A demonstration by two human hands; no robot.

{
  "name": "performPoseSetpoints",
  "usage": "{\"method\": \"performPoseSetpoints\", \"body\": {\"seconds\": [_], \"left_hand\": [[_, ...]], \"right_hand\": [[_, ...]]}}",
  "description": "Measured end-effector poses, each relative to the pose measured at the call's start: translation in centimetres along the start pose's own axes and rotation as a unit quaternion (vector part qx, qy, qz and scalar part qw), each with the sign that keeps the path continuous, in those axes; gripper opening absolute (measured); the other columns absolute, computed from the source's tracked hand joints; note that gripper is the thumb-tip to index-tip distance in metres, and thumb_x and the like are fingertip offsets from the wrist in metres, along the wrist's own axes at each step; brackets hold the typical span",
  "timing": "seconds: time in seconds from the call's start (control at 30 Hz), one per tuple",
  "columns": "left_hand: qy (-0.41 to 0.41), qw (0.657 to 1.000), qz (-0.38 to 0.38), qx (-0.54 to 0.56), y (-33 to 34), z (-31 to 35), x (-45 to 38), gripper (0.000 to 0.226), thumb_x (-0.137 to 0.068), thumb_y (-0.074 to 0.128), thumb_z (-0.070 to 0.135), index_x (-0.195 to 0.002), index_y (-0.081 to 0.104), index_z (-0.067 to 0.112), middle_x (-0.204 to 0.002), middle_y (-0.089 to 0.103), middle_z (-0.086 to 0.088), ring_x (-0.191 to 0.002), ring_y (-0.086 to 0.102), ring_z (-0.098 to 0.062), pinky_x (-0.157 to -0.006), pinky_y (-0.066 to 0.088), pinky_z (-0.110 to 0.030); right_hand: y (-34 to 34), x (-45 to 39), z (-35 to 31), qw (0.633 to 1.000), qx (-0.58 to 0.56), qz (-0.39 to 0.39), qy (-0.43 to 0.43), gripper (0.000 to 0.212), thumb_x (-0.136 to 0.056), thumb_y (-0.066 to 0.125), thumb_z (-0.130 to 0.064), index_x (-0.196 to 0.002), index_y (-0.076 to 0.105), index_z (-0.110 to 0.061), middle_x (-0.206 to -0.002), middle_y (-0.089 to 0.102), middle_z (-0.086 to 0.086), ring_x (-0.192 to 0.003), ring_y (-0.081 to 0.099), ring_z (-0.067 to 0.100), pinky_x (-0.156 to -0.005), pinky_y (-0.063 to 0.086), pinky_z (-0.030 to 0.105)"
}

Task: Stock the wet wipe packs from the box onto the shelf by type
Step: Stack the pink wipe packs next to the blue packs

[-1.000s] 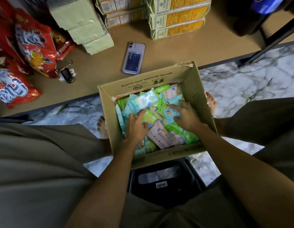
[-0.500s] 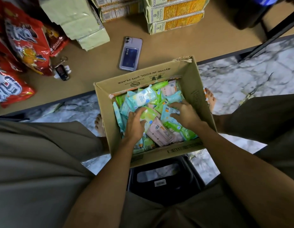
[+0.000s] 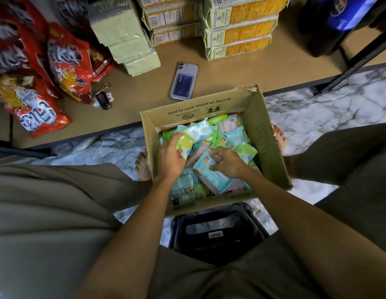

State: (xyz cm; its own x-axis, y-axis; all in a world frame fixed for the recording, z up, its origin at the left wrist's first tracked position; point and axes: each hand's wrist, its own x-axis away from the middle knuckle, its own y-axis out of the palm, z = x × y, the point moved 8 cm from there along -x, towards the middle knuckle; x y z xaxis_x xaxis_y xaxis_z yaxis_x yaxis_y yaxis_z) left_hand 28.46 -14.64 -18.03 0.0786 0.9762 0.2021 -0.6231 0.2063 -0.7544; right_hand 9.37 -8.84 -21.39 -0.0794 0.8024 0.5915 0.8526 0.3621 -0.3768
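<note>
Currently both hands work inside the cardboard box (image 3: 267,139) at frame centre, sorting wet wipe packs.

Nearest, at lower centre, a black stool (image 3: 213,234) sits below the box. Inside the box, the left hand (image 3: 169,157) grips a green wet wipe pack (image 3: 184,143); the right hand (image 3: 227,162) pinches a light blue wet wipe pack (image 3: 211,173). Mixed packs fill the box; none lies on the shelf (image 3: 231,70) in the upper frame, where a phone (image 3: 184,81), a key fob (image 3: 102,99), red snack bags (image 3: 67,67) and cracker cartons (image 3: 239,29) sit. Risk: loosely piled packs may cling and lift out together, mixing types; a stocked pack could knock the phone.
</note>
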Motion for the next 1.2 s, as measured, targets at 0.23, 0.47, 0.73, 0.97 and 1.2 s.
{"method": "performPoseSetpoints", "body": {"seconds": [0.23, 0.47, 0.73, 0.97, 1.2], "left_hand": [[-0.004, 0.994, -0.011, -0.11, -0.8, -1.0, -0.1, 0.06, -0.092, 0.058, 0.004, -0.147, 0.046, 0.025, -0.161, 0.02, -0.015, -0.147, 0.023, -0.035, -0.119, 0.029, -0.046], [0.067, 0.995, -0.017, -0.065, 1.7, 0.4, 1.5, 0.041, -0.089, 0.06, -0.002, -0.127, 0.064, 0.011, -0.132, 0.048, -0.016, -0.121, 0.048, -0.032, -0.106, 0.041, -0.039], [0.007, 0.987, -0.157, 0.016, 6.3, -1.2, 1.6, 0.05, -0.096, 0.06, 0.006, -0.143, 0.052, 0.019, -0.143, 0.052, -0.01, -0.131, 0.049, -0.027, -0.11, 0.041, -0.039], [0.011, 0.979, -0.206, 0.006, 8.4, -1.6, 1.1, 0.051, -0.098, 0.054, 0.001, -0.144, 0.051, 0.021, -0.152, 0.042, -0.01, -0.141, 0.038, -0.028, -0.113, 0.035, -0.036], [0.004, 0.968, -0.247, -0.053, 9.9, -1.7, 0.6, 0.055, -0.1, 0.048, 0.003, -0.15, 0.042, 0.026, -0.158, 0.03, -0.016, -0.143, 0.033, -0.036, -0.111, 0.039, -0.046]], "right_hand": [[2.8, -0.1, -1.0, 0.997, -0.08, -0.018, 0.001, 0.026, -0.094, 0.067, -0.006, -0.12, 0.064, -0.003, -0.103, 0.063, 0.017, -0.095, 0.061, 0.025, -0.068, 0.05, 0.015], [0.5, -0.1, 2.6, 0.996, 0.091, 0.018, -0.007, 0.058, -0.089, 0.073, -0.01, -0.143, 0.053, -0.015, -0.142, 0.056, 0.014, -0.114, 0.062, 0.031, -0.085, 0.047, 0.027], [3.3, -0.5, 3.4, 0.973, 0.225, -0.033, -0.045, 0.059, -0.088, 0.067, -0.013, -0.144, 0.053, -0.025, -0.119, 0.062, 0.02, -0.104, 0.059, 0.037, -0.073, 0.047, 0.034], [3.2, -1.0, 3.4, 0.954, 0.293, -0.005, -0.069, 0.058, -0.091, 0.067, -0.02, -0.145, 0.05, -0.03, -0.12, 0.052, 0.02, -0.111, 0.051, 0.037, -0.083, 0.043, 0.038], [2.2, -1.2, 3.0, 0.946, 0.315, 0.025, -0.074, 0.051, -0.089, 0.07, -0.02, -0.137, 0.057, -0.032, -0.113, 0.068, 0.017, -0.107, 0.058, 0.037, -0.085, 0.044, 0.037]]}}
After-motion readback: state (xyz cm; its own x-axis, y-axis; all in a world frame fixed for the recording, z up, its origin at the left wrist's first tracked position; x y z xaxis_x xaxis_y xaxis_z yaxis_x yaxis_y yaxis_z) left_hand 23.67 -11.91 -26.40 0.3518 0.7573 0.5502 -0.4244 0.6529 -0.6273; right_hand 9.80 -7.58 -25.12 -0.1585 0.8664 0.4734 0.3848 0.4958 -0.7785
